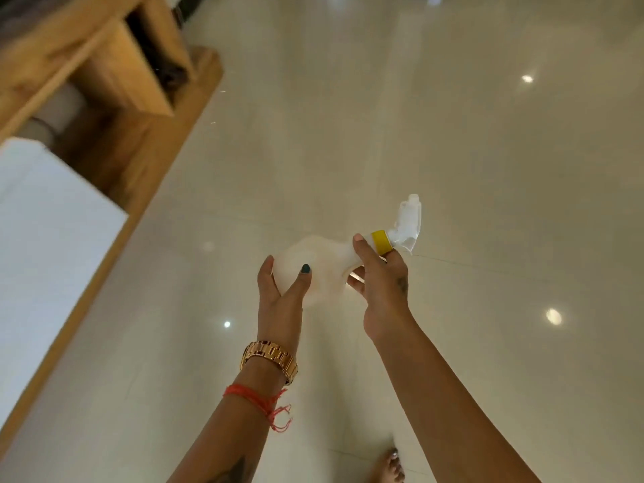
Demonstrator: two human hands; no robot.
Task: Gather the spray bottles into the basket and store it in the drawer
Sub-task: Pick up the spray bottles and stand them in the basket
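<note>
A white spray bottle (324,263) with a yellow collar and a clear trigger head lies tilted in the air over the floor, nozzle end pointing up and right. My left hand (282,291) cups its round base with thumb and fingers spread around it. My right hand (381,284) grips the bottle's neck just below the yellow collar. No basket and no drawer front can be seen in this view.
A wooden cabinet (115,74) with open compartments stands at the upper left, with a white surface (48,231) below it at the left edge. Glossy cream floor tiles (453,134) fill the rest. A bare foot (392,467) shows at the bottom.
</note>
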